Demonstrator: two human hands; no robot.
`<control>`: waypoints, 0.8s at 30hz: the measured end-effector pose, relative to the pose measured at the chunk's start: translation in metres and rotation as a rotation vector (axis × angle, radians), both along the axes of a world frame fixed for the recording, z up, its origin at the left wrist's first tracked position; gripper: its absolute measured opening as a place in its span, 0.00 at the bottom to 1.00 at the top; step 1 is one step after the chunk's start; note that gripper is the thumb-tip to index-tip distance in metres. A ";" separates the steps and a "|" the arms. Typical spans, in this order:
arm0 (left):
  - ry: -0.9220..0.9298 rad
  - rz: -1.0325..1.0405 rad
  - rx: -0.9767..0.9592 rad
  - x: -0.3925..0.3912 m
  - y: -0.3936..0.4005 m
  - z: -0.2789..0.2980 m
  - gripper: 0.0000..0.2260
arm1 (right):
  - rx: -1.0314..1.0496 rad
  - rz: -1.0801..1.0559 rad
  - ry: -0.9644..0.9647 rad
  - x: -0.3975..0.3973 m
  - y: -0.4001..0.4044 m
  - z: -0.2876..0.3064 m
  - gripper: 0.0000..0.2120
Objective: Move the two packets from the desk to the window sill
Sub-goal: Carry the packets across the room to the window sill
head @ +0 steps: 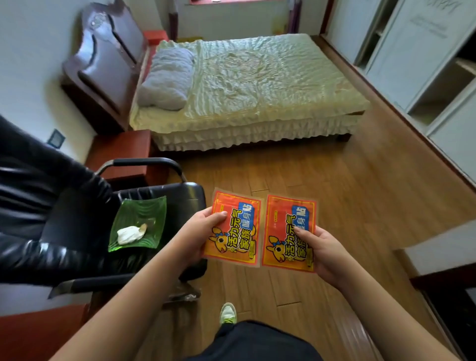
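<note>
Two orange and red packets with yellow print are held side by side above the wooden floor. My left hand (198,233) grips the left packet (235,224) at its left edge, thumb on the front. My right hand (322,253) grips the right packet (286,229) at its lower right corner. The packets nearly touch along their inner edges. A strip of the red window sill (231,1) shows at the top edge, beyond the bed. A corner of the red desk (33,335) sits at the lower left.
A black armchair (85,219) stands at left with a green glass dish (139,224) on its seat. A bed (244,90) with a pillow fills the far middle. White wardrobes (425,64) line the right wall. Wooden floor (347,180) runs between bed and wardrobes.
</note>
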State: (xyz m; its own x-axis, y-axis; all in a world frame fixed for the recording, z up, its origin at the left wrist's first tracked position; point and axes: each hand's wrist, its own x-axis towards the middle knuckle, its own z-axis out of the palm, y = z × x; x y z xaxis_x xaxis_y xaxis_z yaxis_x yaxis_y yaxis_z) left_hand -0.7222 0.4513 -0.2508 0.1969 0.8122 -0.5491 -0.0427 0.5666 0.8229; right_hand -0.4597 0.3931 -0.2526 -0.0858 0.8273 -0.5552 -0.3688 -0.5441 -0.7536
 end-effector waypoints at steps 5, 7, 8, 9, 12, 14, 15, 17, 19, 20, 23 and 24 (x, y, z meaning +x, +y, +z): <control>-0.027 -0.102 0.011 0.005 0.051 0.004 0.09 | 0.018 -0.090 -0.021 0.002 0.032 0.006 0.10; -0.031 -0.136 0.015 0.006 0.073 0.005 0.09 | 0.028 -0.119 -0.023 0.001 0.046 0.008 0.10; -0.029 -0.152 0.019 0.007 0.083 0.005 0.09 | 0.033 -0.133 -0.026 0.000 0.052 0.008 0.10; -0.033 -0.166 0.020 0.009 0.092 0.006 0.09 | 0.037 -0.144 -0.029 0.000 0.056 0.008 0.10; -0.026 -0.230 0.023 0.018 0.116 0.004 0.11 | 0.041 -0.189 -0.028 0.002 0.065 0.006 0.09; -0.018 -0.274 0.020 0.028 0.128 0.003 0.12 | 0.035 -0.225 -0.030 0.008 0.068 0.004 0.09; -0.019 -0.293 0.015 0.033 0.133 0.003 0.12 | 0.030 -0.243 -0.030 0.012 0.070 0.003 0.09; -0.024 -0.326 0.002 0.047 0.142 0.002 0.12 | 0.023 -0.277 -0.024 0.021 0.072 0.002 0.10; -0.025 -0.361 -0.003 0.063 0.152 0.000 0.12 | 0.014 -0.305 -0.022 0.034 0.076 0.000 0.09; -0.026 -0.376 -0.007 0.071 0.157 -0.001 0.11 | 0.009 -0.318 -0.025 0.041 0.078 0.000 0.09; -0.033 -0.410 -0.019 0.103 0.173 -0.001 0.10 | -0.009 -0.336 -0.058 0.068 0.087 -0.004 0.09; -0.032 -0.412 -0.019 0.116 0.178 -0.002 0.10 | -0.013 -0.343 -0.069 0.078 0.090 -0.006 0.09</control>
